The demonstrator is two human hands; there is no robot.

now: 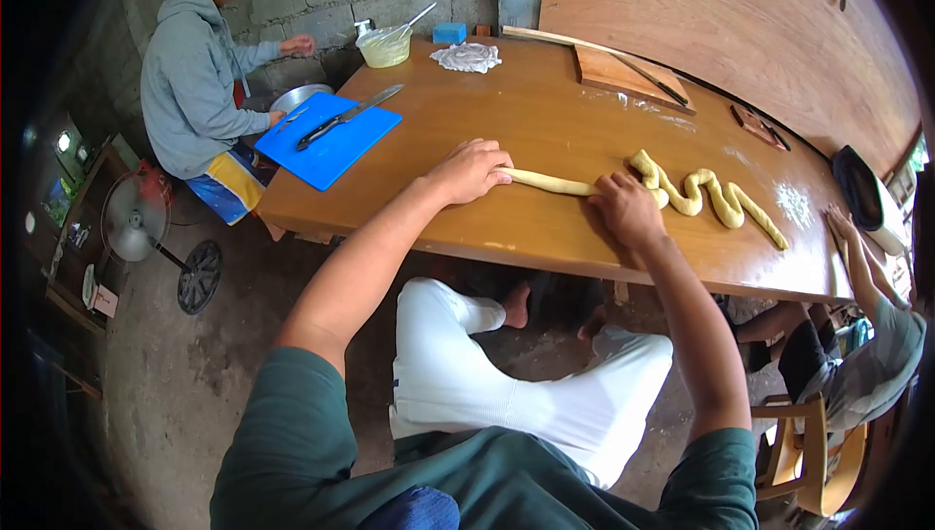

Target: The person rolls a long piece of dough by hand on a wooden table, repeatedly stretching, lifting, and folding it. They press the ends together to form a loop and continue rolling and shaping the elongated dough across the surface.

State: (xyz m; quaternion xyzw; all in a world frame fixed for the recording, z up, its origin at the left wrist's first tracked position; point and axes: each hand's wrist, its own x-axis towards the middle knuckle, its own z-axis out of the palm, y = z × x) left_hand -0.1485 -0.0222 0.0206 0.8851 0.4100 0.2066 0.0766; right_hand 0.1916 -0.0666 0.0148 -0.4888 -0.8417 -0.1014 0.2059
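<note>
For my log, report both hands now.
Left hand: curled over the straight dough; grip unclear.
Right hand: curled over the same dough; grip unclear.

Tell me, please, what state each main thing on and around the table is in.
Straight dough: rolled long and thin.
Left hand: over straight dough's left end.
Right hand: over straight dough's right part.
Wavy dough: lying in bends.
Knife: blade bare, lying flat.
Blue board: flat, knife on it.
Bowl: upright, uncovered, utensil inside.
Fan: upright; whether running, unclear.

The table (545,116) is brightly lit; bowed edges blacken.
</note>
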